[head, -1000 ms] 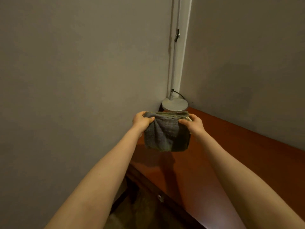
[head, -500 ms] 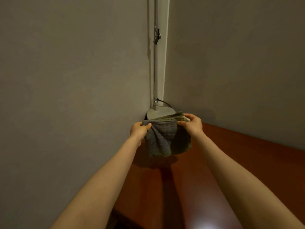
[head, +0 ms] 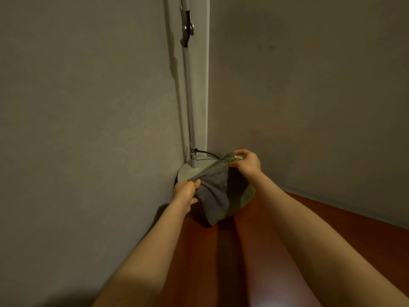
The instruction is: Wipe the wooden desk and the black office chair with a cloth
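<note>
Head view: left hand (head: 185, 192) and right hand (head: 246, 163) pinch the cloth (head: 219, 191) stretched between them above the desk (head: 287, 229).

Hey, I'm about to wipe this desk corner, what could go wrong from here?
The cloth hangs right by the lamp base; a wide sweep could knock it. The black cable behind that base might snag the cloth edge your right hand pinches.
</note>
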The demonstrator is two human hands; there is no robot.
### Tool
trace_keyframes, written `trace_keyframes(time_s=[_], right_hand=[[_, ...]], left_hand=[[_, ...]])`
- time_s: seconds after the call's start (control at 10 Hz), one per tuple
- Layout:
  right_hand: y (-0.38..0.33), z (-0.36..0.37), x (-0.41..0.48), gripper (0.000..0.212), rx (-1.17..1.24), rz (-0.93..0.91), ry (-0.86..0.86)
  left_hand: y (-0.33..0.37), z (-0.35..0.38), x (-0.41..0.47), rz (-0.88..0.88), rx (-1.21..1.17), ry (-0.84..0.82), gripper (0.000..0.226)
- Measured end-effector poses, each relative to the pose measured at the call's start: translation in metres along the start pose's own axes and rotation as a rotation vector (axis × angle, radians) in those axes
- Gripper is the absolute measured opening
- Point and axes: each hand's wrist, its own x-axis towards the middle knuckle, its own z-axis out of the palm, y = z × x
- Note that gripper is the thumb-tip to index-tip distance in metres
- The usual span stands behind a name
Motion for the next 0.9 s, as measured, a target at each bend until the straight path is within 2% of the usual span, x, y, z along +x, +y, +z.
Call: trace_keyframes(time_s=[0.1,0.3,0.4,0.5,0.6,0.7,0.8,0.9], right_hand=[[0.006,0.02,0.031,0.036,-0.016,0.008,-0.021],[0.017,0.061,0.079,0.036,-0.055,0.009,-0.035],[0.022,0.078,0.093,0.032,-0.1,0.013,-0.039],[0.028,0.09,0.102,0.03,-0.145,0.009,-0.023],[0.033,0.096,0.108,0.029,-0.321,-0.044,-0.03],[0.028,0.093,0.105,0.037,-0.51,-0.091,-0.049],[0.022,0.085,0.099,0.048,-0.501,-0.099,-0.037],[0.014,0.07,0.088,0.049,-0.472,-0.098,-0.016]], left_hand=[[0.001,0.004,0.029,-0.018,-0.004,0.0,0.039],[0.005,-0.004,0.086,0.015,0.143,0.057,0.033],[0.005,-0.009,0.104,0.07,0.301,0.107,0.02],[0.007,-0.011,0.111,0.16,0.467,0.137,0.025],[0.01,-0.013,0.116,0.197,0.557,0.144,0.027],[0.012,-0.015,0.12,0.208,0.649,0.128,0.031],[0.013,-0.016,0.116,0.221,0.767,0.126,0.049],[0.018,-0.014,0.105,0.307,0.819,0.134,0.059]])
